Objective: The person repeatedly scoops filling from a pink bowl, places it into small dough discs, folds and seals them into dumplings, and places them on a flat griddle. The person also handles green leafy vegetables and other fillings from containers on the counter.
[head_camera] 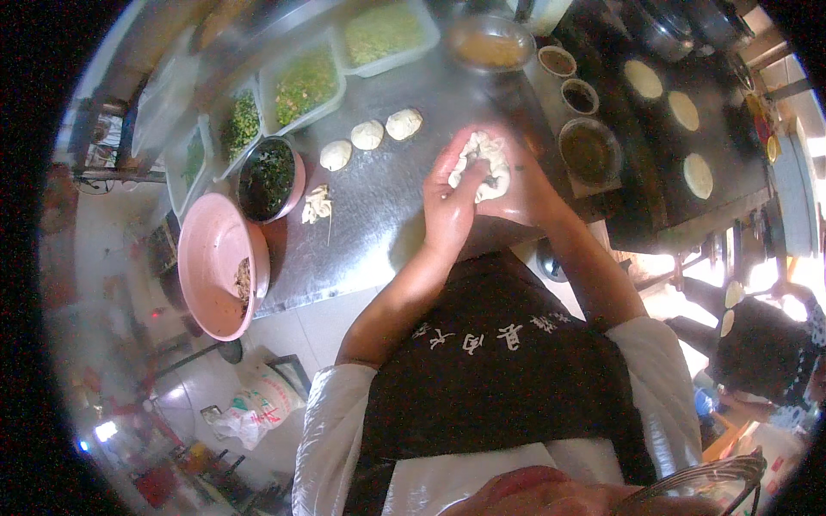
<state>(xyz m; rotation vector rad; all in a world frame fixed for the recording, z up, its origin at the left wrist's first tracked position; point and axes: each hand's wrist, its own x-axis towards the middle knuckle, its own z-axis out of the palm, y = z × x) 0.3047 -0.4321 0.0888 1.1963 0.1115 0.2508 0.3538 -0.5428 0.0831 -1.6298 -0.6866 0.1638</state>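
An open, ruffled dough wrapper with dark filling in its middle is held between my two hands above the steel table. My left hand grips its near left side, the thumb pressed into the opening. Cupped around the far and right side is my right hand; its fingers are partly hidden and blurred. To the left, three closed dough rounds lie in a row on the table. Nearer to me sits a ragged scrap of dough.
A pink basin with some filling and a pot of chopped greens stand left. Vegetable tubs and a metal bowl line the back. At right are sauce bowls, a griddle with flatbreads, and another person's sleeve.
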